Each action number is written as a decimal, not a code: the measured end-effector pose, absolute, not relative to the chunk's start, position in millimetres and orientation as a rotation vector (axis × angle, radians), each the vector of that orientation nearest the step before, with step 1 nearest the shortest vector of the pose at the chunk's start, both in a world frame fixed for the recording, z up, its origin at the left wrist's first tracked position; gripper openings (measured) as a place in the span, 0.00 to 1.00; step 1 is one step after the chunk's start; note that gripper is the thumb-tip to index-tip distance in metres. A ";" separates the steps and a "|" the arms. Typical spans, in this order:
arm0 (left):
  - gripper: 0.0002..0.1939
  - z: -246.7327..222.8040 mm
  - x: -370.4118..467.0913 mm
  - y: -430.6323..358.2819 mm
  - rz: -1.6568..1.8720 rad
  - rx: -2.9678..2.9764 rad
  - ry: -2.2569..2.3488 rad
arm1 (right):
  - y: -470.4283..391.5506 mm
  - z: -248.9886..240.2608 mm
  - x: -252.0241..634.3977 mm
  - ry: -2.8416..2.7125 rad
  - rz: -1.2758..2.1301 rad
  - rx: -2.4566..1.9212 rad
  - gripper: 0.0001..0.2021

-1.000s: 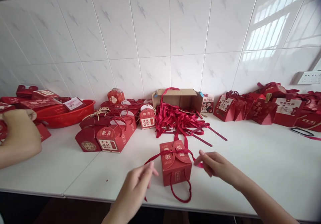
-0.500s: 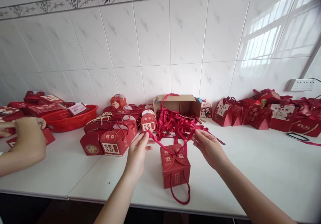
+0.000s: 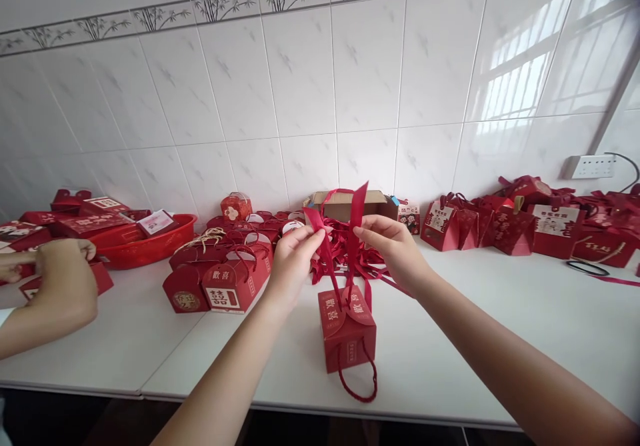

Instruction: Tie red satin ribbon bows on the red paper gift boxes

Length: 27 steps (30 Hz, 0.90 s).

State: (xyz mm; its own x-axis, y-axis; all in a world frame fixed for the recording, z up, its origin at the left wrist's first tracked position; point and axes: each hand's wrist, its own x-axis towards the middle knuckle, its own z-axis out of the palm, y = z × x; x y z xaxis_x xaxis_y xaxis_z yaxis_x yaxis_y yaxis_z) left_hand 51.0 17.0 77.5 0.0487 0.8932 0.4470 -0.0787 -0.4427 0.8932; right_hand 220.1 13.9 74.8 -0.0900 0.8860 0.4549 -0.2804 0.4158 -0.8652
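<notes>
A small red gift box (image 3: 349, 339) with a twisted cord handle (image 3: 361, 393) stands on the white table before me. A red ribbon (image 3: 354, 239) rises from the top of the box in two strands. My left hand (image 3: 299, 254) pinches one strand, and my right hand (image 3: 389, 245) pinches the other; both are above the box. The ribbon ends stick up past my fingers. Behind my hands, a heap of loose red ribbons (image 3: 367, 266) spills from an open cardboard box (image 3: 367, 198) and is partly covered.
Folded red boxes (image 3: 240, 279) stand in rows at the left, beside a red plastic basin (image 3: 150, 249) piled with boxes. Another person's arm (image 3: 65, 286) works at the far left. More red boxes (image 3: 510, 229) line the right, near a black loop (image 3: 587, 268). A tiled wall (image 3: 310, 99) closes the back.
Both my hands have risen and come closer together, pulling the two ribbon strands upward from a low, spread position. The box has stayed on the table. The view has shifted slightly.
</notes>
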 end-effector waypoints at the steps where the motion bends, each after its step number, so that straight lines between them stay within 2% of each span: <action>1: 0.13 79.1 52.0 17.0 1.511 1.531 0.849 | 13.6 76.6 219.7 -1.306 1.079 -0.610 0.11; 12: 0.12 84.2 55.0 16.2 1.429 1.655 0.837 | 17.7 76.1 227.3 -1.347 1.126 -0.533 0.10; 15: 0.12 75.6 42.8 13.5 1.348 1.754 0.969 | 15.3 64.1 245.3 -1.371 1.173 -0.574 0.12; 18: 0.12 59.5 28.2 8.9 1.232 2.057 1.229 | 10.9 45.8 265.1 -1.508 1.010 -0.836 0.14; 21: 0.11 43.3 18.6 7.1 1.045 2.264 1.383 | 8.6 28.2 272.5 -1.724 0.621 -1.123 0.20; 23: 0.10 36.5 16.5 9.1 0.863 2.295 1.425 | 9.1 19.7 266.8 -1.896 0.447 -1.133 0.26; 27: 0.14 34.4 19.6 16.9 0.641 2.259 1.387 | 12.5 9.6 240.0 -2.229 0.482 -0.932 0.28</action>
